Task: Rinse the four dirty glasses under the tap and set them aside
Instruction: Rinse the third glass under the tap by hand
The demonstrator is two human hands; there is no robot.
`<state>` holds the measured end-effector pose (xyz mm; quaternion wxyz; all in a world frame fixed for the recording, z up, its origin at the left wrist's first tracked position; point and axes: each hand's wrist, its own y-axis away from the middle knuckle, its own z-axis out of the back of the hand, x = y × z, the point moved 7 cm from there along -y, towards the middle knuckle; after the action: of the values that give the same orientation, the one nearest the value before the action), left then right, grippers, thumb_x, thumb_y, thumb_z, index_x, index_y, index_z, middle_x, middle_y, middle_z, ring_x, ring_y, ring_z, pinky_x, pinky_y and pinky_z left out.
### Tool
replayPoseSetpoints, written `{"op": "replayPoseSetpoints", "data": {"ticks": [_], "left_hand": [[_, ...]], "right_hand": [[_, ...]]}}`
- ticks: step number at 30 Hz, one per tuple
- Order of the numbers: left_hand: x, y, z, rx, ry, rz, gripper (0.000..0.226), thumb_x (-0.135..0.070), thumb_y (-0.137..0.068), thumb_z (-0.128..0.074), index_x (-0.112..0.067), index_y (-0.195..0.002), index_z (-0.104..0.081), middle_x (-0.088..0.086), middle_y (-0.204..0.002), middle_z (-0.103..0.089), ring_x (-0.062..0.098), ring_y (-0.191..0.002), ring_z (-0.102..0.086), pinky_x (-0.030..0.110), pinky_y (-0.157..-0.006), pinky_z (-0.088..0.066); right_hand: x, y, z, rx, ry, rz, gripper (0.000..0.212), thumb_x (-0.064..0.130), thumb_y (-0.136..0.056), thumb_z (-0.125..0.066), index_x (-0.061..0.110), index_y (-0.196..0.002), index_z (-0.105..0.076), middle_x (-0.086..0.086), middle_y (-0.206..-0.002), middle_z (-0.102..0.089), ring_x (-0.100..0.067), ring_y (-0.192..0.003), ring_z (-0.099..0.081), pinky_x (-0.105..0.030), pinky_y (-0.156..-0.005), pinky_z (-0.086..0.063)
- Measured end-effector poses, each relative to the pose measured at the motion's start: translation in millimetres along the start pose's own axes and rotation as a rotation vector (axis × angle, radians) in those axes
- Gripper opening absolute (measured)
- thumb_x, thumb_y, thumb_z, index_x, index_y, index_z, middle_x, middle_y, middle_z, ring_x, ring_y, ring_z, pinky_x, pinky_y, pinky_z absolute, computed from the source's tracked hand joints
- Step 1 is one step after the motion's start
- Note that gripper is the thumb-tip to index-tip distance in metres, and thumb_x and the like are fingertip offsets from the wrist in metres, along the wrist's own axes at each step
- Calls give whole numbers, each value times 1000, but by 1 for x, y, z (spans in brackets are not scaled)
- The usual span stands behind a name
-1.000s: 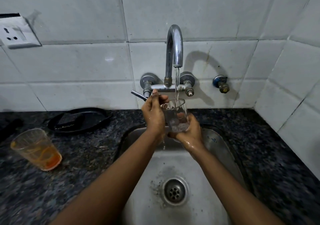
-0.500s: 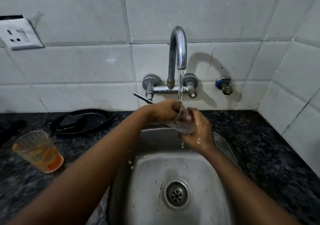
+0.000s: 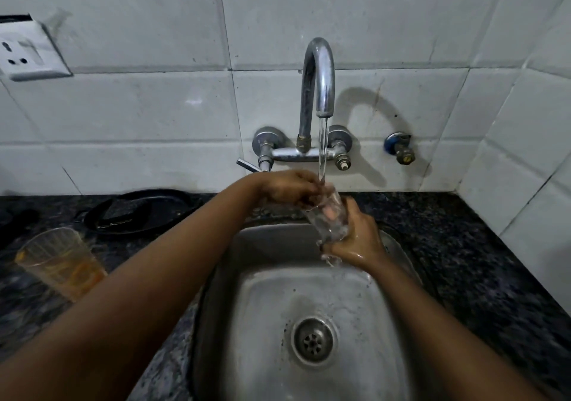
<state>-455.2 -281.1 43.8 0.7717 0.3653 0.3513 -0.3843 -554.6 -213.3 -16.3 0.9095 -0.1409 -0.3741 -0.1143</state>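
Observation:
A clear glass point(image 3: 329, 220) is tilted under the running tap point(image 3: 319, 79), over the steel sink point(image 3: 268, 292). My right hand point(image 3: 358, 240) grips its lower part from the right, wet with water. My left hand point(image 3: 289, 187) sits over the glass's rim, fingers reaching into the mouth; one fingertip shows through the wall. Water spills from the base into the sink. A dirty glass point(image 3: 61, 263) with orange residue stands on the counter at the left. Other glasses are not in view.
A black pan point(image 3: 145, 212) with a dark scrub pad lies on the granite counter behind the dirty glass. The tap's lever point(image 3: 248, 166) points left. A wall socket point(image 3: 27, 51) sits upper left. A small valve point(image 3: 401, 150) is on the right wall.
The glass has tipped from upright to leaning left. My left hand moved from beside the rim to over the mouth, fingers inside. The view shifted slightly.

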Motion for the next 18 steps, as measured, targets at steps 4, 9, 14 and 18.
{"op": "replayPoseSetpoints", "data": {"ticks": [4, 9, 14, 18], "left_hand": [[6, -4, -15, -356, 30, -72, 35, -37, -96, -41, -6, -99, -58, 14, -97, -63, 29, -93, -62, 40, -87, -52], [25, 7, -21, -1034, 159, -127, 34, -34, -90, -56, -9, -67, -59, 15, -61, -62, 31, -57, -59, 46, -60, -54], [37, 16, -18, -972, 694, -233, 39, -21, -86, -62, -16, -51, -46, -7, -39, -46, 6, -35, -40, 23, -44, -40], [33, 17, -17, -938, 695, -182, 41, -29, -85, -64, -16, -50, -45, -7, -39, -43, 8, -36, -38, 22, -45, -36]], "right_hand": [[4, 10, -1, -8, 83, -55, 113, 23, -56, -86, 26, -144, -15, -15, -119, -62, -36, -102, -61, -38, -80, -53], [23, 20, -25, 36, 117, -37, 124, 29, -61, -83, 34, -146, 8, -9, -142, -41, -28, -120, -50, -41, -94, -48], [16, 46, -32, 433, -951, -331, 86, -3, -65, -75, 33, -133, -37, -13, -117, -62, -29, -88, -68, -50, -73, -58], [23, 46, -23, 304, -652, -353, 63, 6, -75, -72, 24, -126, -39, -14, -108, -64, -29, -82, -68, -43, -70, -58]]}}
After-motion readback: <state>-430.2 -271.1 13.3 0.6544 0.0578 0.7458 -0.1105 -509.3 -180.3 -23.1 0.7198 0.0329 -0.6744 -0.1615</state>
